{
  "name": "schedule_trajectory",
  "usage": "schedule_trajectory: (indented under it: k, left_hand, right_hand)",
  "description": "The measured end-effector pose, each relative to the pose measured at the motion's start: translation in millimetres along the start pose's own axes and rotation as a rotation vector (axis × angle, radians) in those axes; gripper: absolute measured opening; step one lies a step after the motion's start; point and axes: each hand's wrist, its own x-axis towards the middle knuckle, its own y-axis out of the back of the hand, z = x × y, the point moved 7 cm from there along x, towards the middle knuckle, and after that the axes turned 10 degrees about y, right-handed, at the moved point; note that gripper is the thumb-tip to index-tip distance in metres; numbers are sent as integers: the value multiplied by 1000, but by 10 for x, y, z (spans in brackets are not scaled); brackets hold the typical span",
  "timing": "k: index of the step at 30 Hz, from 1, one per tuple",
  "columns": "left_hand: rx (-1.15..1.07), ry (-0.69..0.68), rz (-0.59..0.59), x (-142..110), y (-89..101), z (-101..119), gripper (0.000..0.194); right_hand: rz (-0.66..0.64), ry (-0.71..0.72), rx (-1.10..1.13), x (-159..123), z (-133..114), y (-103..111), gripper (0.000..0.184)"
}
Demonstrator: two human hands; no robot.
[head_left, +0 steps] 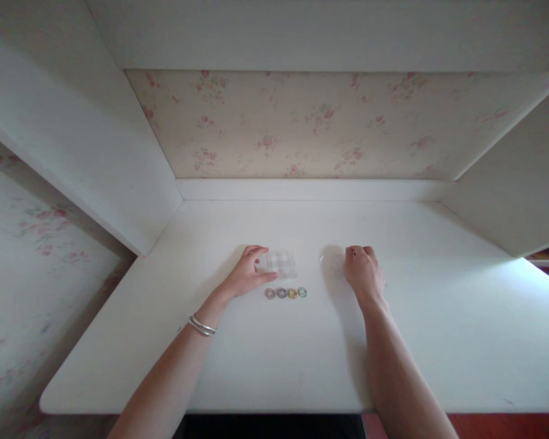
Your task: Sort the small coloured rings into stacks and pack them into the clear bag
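On the white desk, my left hand grips the left side of a small clear plastic compartment box, thumb at the near edge and fingers at the far edge. Just in front of the box, several small rings lie in a row, in pinkish brown, purple-grey, yellow and pale green. To the right of the box, my right hand is closed with its fingers curled inward. Whatever it may hold is hidden behind the fingers. A faint clear sliver shows on the desk between the box and my right hand.
The white desk has a rounded front left corner. A low white ledge and a floral-papered back wall close it off behind. White side panels stand left and right, with a white overhang above.
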Motion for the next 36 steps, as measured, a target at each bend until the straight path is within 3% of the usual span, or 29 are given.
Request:
schedule_trajectory:
  k: [2,3,8,14,18,24,27,33,36]
  left_hand:
    - [2,39,107,-60,176,-10,33]
    - [19,49,151,-96,249,-10,28]
    - [74,39,180,-246,314,-5,31]
    - [81,29,125,-266,133,-45,46]
    - [92,36,101,-255,135,-53,50]
    - [96,-48,230,-277,266,27,34]
    - [62,-60,184,-279,229,38,23]
    - [86,-88,75,-305,151,109,21]
    - [114,-97,-46,-364,72,181,20]
  right_hand:
    - [69,102,67,2,-112,12,39]
    - [88,150,103,-4,-171,4,38]
    - [50,298,211,-88,-440,-122,38]
    - [-26,309,197,-151,-572,-270,43]
    - [-5,320,186,-151,-587,-264,42]
    - [-33,324,177,-145,-579,-307,41]
    - [-43,321,168,-144,-571,-329,40]
    - [-45,312,177,-152,-579,-301,38]
    - [-46,312,177,-154,-585,-301,36]
